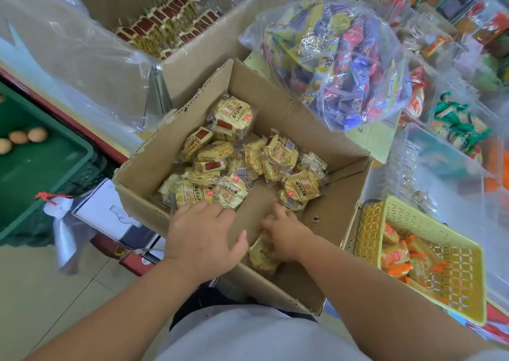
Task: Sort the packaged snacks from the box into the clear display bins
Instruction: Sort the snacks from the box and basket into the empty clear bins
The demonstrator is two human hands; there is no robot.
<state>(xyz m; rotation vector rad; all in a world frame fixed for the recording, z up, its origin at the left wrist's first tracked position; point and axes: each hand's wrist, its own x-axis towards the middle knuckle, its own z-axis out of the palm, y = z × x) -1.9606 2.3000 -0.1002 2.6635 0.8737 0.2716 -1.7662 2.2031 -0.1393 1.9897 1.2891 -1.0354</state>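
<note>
Fingers of the left hand (202,235) lie loosely spread, tips touching the nearest snack packets (220,192). Those of the right hand (286,234) bend over a packet (263,254) under its palm; clamped or not, I cannot tell. I judge them light, crinkly, slippery film over brittle biscuit, so take each gently across its flat faces. Both forearms slope down over the near wall of the box (154,154).

The scene is taken by a single wide-angle camera worn on the head, directed forward and steeply downward. The open cardboard box (289,98) is kept at the centre of the frame, close beneath the lens. Both forearms are seen entering from the lower edge. Straight edges are bowed toward the borders, and the clear bins (446,140) at the right are rendered blurred.
</note>
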